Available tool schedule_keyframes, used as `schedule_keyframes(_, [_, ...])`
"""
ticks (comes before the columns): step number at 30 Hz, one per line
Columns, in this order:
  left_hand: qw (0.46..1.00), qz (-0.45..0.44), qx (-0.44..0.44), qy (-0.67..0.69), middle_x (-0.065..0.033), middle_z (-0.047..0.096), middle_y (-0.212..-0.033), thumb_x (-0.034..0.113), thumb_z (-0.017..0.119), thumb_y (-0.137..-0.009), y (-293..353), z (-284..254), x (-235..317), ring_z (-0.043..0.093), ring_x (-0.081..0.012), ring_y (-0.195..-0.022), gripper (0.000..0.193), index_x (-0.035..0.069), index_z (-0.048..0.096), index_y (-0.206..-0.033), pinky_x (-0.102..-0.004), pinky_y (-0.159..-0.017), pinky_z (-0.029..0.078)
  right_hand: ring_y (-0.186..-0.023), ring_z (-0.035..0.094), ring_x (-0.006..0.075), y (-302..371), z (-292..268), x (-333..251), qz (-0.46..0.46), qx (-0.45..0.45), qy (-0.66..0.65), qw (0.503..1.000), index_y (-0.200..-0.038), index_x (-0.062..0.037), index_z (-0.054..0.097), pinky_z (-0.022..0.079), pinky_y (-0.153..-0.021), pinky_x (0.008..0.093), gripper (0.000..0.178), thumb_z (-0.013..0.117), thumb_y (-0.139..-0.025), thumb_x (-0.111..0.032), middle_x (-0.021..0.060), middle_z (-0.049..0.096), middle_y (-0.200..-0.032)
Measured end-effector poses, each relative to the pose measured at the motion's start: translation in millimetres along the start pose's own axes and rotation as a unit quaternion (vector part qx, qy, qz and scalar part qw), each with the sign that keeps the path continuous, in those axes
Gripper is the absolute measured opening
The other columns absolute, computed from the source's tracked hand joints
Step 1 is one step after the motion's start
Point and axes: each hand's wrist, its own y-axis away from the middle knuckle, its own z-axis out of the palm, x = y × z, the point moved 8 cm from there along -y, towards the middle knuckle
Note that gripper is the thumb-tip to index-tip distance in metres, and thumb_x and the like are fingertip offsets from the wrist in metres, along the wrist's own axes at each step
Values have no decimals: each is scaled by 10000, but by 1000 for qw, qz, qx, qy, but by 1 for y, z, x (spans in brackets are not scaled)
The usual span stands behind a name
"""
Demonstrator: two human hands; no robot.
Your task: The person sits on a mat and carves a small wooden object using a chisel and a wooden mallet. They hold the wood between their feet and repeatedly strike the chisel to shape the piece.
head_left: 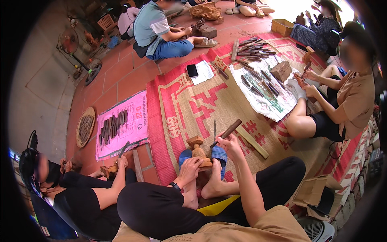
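Note:
My left hand (188,172), with a dark watch on its wrist, grips a carved wooden figure (199,152) near its round base. The figure is light brown, with a wide flat top, and stands upright between my feet. In my right hand (231,148) is a carving tool (229,132) with a dark, round wooden handle, its lower end pointing at the figure. I cannot tell whether its tip touches the wood. A thin dark blade (214,130) shows beside the tool; what it belongs to is unclear. Blue slippers (219,155) are at my feet.
A pale wooden strip (252,142) lies on the red and tan mat (189,109). Many dark-handled tools rest on a pink cloth (138,111) and a white sack (278,115). People (342,88) sit working at both sides and ahead. A fan (69,42) stands far left.

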Motion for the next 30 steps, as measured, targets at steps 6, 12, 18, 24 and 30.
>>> schedule_keyframes(6, [1000,3,16,14,-131,624,-1186,56,695,-739,5,7,-7,587,-318,-1109,387,49,670,-1125,-410,-964,458,-739,630,133,-3,-7,4,-3,47,5,999,-1035,-47,559,545,-685,278,221,708,-878,-91,46,624,-861])
schedule_keyframes(12, [998,3,52,25,-126,632,-1189,78,707,-740,10,8,-11,595,-314,-1102,348,36,673,-1084,-404,-961,465,-735,637,136,-10,6,5,-8,28,8,1000,-1032,-32,556,566,-686,286,228,708,-877,-101,44,633,-862])
schedule_keyframes(18, [997,-8,74,35,-122,630,-1180,77,704,-733,14,8,-14,594,-306,-1096,369,41,662,-1098,-400,-962,459,-701,640,153,-9,13,19,17,17,33,999,-986,-34,560,573,-656,303,204,716,-861,-74,46,623,-844])
schedule_keyframes(24, [1000,-4,28,-7,-105,601,-1146,54,686,-730,7,5,-2,570,-291,-1080,503,63,591,-1224,-398,-965,436,-711,639,158,-9,15,23,21,-1,41,999,-965,-50,550,579,-658,322,192,711,-861,-64,42,609,-839])
schedule_keyframes(30, [999,5,36,7,-98,604,-1117,51,685,-726,4,2,-1,571,-292,-1060,466,56,620,-1187,-411,-966,431,-784,637,159,-10,8,25,16,16,3,1000,-964,-68,538,591,-708,342,162,678,-885,-56,42,597,-874])
